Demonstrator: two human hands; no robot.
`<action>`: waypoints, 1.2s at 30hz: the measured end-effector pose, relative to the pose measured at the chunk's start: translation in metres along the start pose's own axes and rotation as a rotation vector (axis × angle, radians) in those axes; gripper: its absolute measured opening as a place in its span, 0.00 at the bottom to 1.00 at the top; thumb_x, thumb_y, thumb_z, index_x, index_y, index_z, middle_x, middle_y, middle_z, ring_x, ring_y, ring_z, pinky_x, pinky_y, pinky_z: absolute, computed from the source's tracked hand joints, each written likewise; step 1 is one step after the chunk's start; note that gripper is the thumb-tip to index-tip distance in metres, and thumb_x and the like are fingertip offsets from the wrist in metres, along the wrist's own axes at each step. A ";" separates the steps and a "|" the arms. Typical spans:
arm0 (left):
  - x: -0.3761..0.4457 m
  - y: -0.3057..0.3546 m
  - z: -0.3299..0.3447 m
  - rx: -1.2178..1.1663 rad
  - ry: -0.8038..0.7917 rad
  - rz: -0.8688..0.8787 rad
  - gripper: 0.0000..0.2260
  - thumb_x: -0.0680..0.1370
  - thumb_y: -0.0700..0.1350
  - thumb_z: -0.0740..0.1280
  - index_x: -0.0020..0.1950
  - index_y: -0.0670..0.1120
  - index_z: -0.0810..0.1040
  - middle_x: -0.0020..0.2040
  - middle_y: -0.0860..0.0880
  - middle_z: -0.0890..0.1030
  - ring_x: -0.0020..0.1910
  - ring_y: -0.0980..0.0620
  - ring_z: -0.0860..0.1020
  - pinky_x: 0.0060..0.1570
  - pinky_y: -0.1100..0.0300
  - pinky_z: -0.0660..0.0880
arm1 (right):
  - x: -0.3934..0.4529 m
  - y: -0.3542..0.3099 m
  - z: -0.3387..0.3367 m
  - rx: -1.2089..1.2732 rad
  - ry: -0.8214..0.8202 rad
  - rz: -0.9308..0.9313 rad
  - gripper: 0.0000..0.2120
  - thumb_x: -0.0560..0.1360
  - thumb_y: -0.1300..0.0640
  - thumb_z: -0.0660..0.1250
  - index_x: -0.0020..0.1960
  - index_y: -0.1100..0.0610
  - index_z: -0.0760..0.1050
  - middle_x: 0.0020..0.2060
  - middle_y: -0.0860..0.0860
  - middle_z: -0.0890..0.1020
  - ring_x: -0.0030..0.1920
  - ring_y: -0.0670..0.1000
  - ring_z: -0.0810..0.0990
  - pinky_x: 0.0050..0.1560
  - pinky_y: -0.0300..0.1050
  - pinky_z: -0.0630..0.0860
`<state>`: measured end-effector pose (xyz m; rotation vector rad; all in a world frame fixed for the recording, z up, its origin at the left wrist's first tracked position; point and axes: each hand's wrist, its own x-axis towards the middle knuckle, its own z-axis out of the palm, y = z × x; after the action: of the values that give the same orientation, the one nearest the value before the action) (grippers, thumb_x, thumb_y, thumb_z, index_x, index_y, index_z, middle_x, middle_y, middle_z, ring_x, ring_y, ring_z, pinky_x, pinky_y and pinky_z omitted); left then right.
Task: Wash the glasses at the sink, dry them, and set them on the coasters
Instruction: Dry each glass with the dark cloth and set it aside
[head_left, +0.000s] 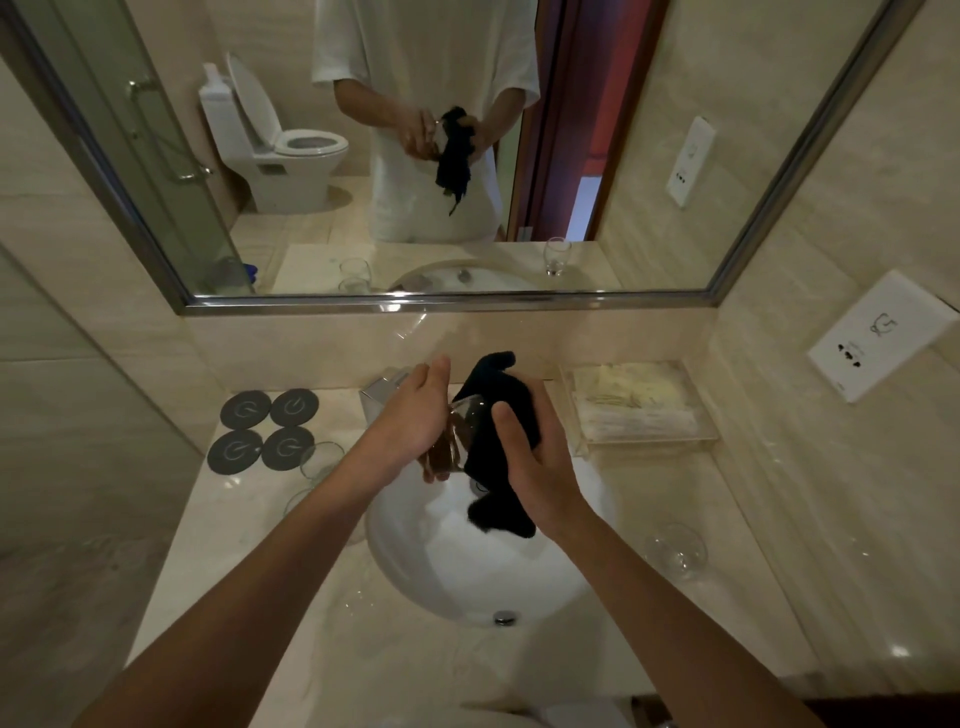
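Observation:
Above the white sink (415, 561), my left hand (410, 421) grips a clear glass (457, 436) tilted on its side. My right hand (535, 467) holds a dark cloth (498, 415) pushed into and around the glass; a tail of the cloth hangs down over the basin. Several round grey coasters (267, 428) lie in a square at the back left of the counter, all bare. Two clear glasses (319, 460) stand on the counter just right of the coasters, partly hidden by my left forearm. Another glass (675, 548) lies on the counter right of the sink.
A chrome faucet (382, 392) sits behind the sink, mostly hidden by my left hand. A clear tray of toiletries (639, 405) stands at the back right. A wall socket (878, 338) is on the right wall. The mirror (415, 156) spans the back wall.

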<state>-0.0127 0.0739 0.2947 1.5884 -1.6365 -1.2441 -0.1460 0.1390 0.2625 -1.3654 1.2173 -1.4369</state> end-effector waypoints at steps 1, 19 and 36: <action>0.004 -0.003 -0.001 -0.034 -0.033 -0.043 0.32 0.81 0.65 0.47 0.70 0.42 0.69 0.66 0.40 0.75 0.58 0.40 0.77 0.57 0.45 0.75 | -0.001 0.002 0.001 -0.015 0.010 -0.012 0.15 0.78 0.45 0.62 0.62 0.49 0.72 0.49 0.42 0.81 0.48 0.46 0.81 0.48 0.42 0.79; -0.012 -0.023 0.022 -0.048 0.048 0.199 0.12 0.83 0.52 0.58 0.44 0.47 0.72 0.36 0.50 0.76 0.34 0.54 0.75 0.38 0.53 0.74 | 0.000 -0.005 0.003 0.285 0.106 0.350 0.08 0.81 0.51 0.65 0.58 0.51 0.77 0.45 0.48 0.83 0.45 0.47 0.84 0.39 0.42 0.81; -0.006 -0.013 -0.002 -0.435 -0.348 -0.431 0.20 0.81 0.55 0.54 0.34 0.47 0.68 0.25 0.49 0.70 0.20 0.54 0.66 0.21 0.69 0.61 | 0.014 0.020 -0.016 -0.688 -0.183 -0.884 0.27 0.72 0.47 0.76 0.64 0.55 0.70 0.64 0.57 0.69 0.60 0.62 0.74 0.66 0.51 0.72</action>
<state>-0.0041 0.0807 0.2859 1.5429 -1.1117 -2.0364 -0.1649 0.1232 0.2467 -2.6835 1.0617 -1.4183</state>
